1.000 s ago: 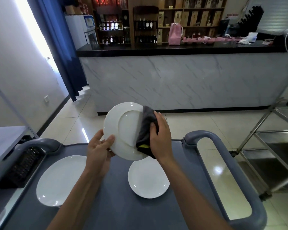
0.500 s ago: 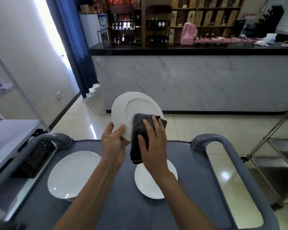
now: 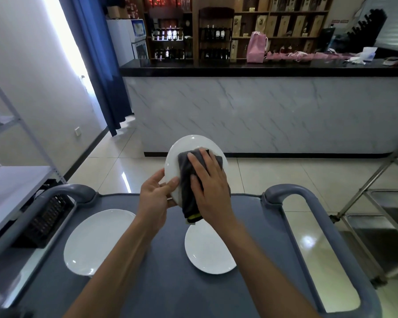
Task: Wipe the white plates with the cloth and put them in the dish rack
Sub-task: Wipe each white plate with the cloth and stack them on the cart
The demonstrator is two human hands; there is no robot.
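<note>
left hand (image 3: 155, 198): grips the lower left rim of the tilted white plate (image 3: 174, 161), thumb on the face, fingers curled behind
right hand (image 3: 210, 182): fingers spread flat, pressing the grey cloth (image 3: 186, 177) onto the plate
other plates: two, one (image 3: 97, 242) left and one (image 3: 209, 251) under the hands, flat on the grey cart (image 3: 170, 290)

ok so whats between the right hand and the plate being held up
The dark grey cloth. In the head view the right hand presses it flat against the raised white plate, which the left hand grips by its lower rim.
</note>
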